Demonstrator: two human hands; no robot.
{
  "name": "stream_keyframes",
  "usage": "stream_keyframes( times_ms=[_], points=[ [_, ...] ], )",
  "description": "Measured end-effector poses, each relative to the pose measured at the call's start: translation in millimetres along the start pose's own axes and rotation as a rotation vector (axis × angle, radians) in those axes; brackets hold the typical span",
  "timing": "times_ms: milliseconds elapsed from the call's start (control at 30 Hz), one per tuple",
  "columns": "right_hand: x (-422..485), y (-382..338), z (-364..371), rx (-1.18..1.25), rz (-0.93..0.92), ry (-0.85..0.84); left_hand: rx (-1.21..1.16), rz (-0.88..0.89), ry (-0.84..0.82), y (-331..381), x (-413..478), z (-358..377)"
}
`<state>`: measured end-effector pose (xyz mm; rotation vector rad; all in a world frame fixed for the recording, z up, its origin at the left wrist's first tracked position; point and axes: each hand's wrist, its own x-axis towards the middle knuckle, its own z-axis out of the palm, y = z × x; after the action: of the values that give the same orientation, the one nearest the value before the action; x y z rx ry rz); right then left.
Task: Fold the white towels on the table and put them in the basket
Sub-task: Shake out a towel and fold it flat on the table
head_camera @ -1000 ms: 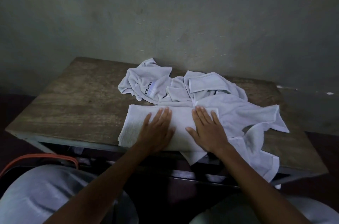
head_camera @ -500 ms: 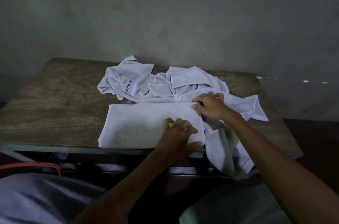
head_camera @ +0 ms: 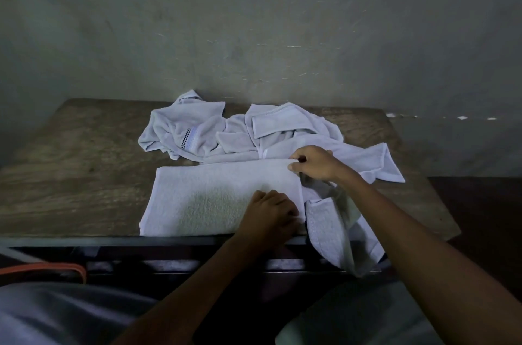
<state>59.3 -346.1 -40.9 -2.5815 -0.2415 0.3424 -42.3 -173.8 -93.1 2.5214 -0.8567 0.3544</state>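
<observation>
Hands are being applied to the right end of the folded towel [head_camera: 214,198]; the left hand [head_camera: 269,214] is being curled, knuckles up, round the near right corner, gripping it at the front edge of the wooden surface [head_camera: 70,164]; the right hand [head_camera: 313,162] is being closed in a pinch of thumb and fingers on the far right corner. The folded towel is being carried flat by the surface, along its near edge; its far edge is being touched by the heap of loose towels [head_camera: 254,133], one of them marked with a checked band. Just right of the left hand, a hanging towel [head_camera: 333,231] is being draped over the front edge, under the right forearm. Lower left, an orange curved bar [head_camera: 42,270] is being partly hidden below the surface; what it belongs to cannot be told.
</observation>
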Motion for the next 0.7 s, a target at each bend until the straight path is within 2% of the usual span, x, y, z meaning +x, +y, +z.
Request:
stream_keyframes(
  times_ms=[133, 233, 333, 400, 533, 700],
  points=[
    [-1, -9, -8, 0.198, -0.028, 0.015, -0.177, -0.048, 0.206, 1, -4, -12],
    [-4, -31, -20, 0.429, -0.095, 0.007, -0.451, -0.248, 0.398, 0, -13, -33],
    [-2, -59, -31, 0.539, -0.165, -0.055, -0.658, -0.396, 0.574, -5, -23, -58],
    [5, -81, -33, 0.595, -0.182, -0.123, -0.676, -0.382, 0.638, -12, -31, -75],
    [27, -126, -28, 0.659, -0.181, -0.267, -0.507, -0.447, 0.682, -35, -50, -98],
    [53, -179, -7, 0.478, -0.260, -0.428, -0.531, -0.655, 0.819, -53, -79, -113]
  ],
)
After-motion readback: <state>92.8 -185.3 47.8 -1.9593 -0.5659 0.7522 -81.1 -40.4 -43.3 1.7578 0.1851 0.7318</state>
